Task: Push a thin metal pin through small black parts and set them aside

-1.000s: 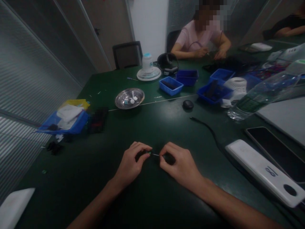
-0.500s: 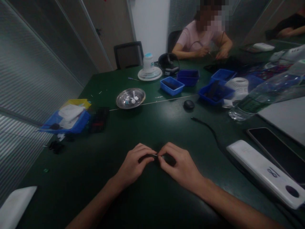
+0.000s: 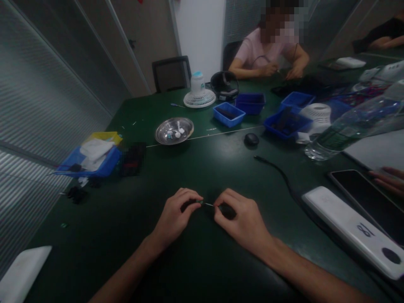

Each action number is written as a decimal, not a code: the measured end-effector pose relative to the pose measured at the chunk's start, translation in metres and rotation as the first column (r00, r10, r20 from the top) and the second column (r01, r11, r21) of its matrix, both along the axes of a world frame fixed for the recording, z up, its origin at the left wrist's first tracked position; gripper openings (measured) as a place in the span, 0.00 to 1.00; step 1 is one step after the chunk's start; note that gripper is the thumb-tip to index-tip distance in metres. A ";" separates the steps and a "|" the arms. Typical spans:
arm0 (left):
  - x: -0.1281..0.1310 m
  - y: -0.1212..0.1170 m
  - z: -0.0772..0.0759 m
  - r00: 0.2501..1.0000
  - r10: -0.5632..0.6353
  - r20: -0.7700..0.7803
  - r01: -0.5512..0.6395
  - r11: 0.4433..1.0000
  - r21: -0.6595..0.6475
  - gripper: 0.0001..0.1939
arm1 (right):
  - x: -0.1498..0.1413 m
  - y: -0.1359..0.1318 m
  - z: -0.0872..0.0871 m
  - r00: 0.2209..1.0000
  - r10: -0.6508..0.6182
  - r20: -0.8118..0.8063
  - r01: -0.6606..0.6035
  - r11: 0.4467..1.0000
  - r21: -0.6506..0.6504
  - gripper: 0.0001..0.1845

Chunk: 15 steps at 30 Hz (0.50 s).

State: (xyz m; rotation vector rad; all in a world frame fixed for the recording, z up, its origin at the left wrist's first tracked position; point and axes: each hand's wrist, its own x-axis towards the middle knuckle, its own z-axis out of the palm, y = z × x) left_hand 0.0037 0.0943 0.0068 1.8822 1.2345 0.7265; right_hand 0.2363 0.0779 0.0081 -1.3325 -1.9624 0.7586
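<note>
My left hand (image 3: 176, 214) and my right hand (image 3: 243, 219) rest close together on the dark green table (image 3: 195, 168), near its front edge. Each hand pinches something small. The left fingers hold a tiny dark piece with a greenish tip. The right fingers hold a small dark part, and a thin metal pin (image 3: 207, 204) spans the short gap between the two hands. What the pieces are is too small to make out.
A white power bank (image 3: 350, 229), a black phone (image 3: 362, 202) and a black cable (image 3: 277, 172) lie to my right, where another person's fingers (image 3: 388, 179) reach in. Further off are a steel bowl (image 3: 174, 130), blue bins (image 3: 227, 113), a small fan (image 3: 199, 94), a water bottle (image 3: 350, 126). A seated person (image 3: 268, 50) works opposite.
My hands drew together half a second ago and have parted slightly again, showing the pin. Another person's fingers have come in at the right edge.
</note>
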 end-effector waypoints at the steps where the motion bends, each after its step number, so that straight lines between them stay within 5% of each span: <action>1: 0.000 0.000 0.000 1.000 -0.004 0.001 0.004 1.000 0.001 0.07 | 0.000 0.000 0.000 1.000 0.004 0.023 -0.004 1.000 0.001 0.03; 15: 0.001 0.000 -0.003 0.995 -0.090 0.042 0.089 0.996 0.033 0.09 | -0.004 -0.001 -0.004 0.993 0.113 0.043 -0.114 0.993 0.006 0.04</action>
